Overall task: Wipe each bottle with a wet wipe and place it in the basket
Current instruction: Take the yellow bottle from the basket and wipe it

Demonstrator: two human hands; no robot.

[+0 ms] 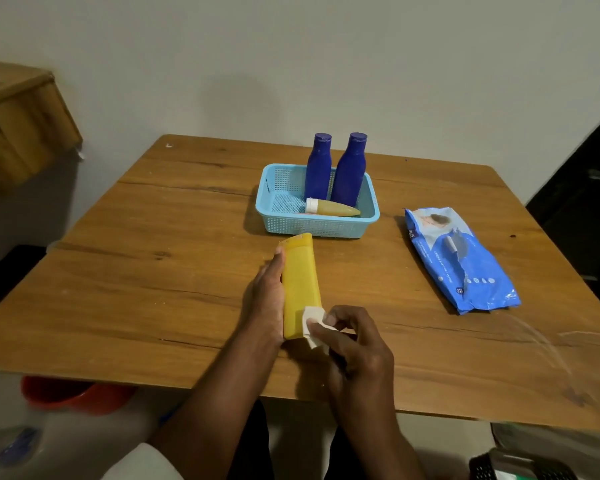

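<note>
A tall yellow bottle [299,285] is held over the middle of the wooden table [153,271], its length running away from me. My left hand [265,296] grips it along its left side. My right hand [354,344] pinches a folded white wet wipe [313,323] and presses it against the bottle's near right end. Behind them stands a light blue basket [278,202]. It holds two upright dark blue bottles [318,168] [350,171] and a small yellowish bottle with a white cap [333,207] lying on its side.
A blue pack of wet wipes [461,261] lies on the table to the right of the basket. A wooden shelf [18,123] juts from the wall at far left. Below the table's near edge shows a red bucket [73,396].
</note>
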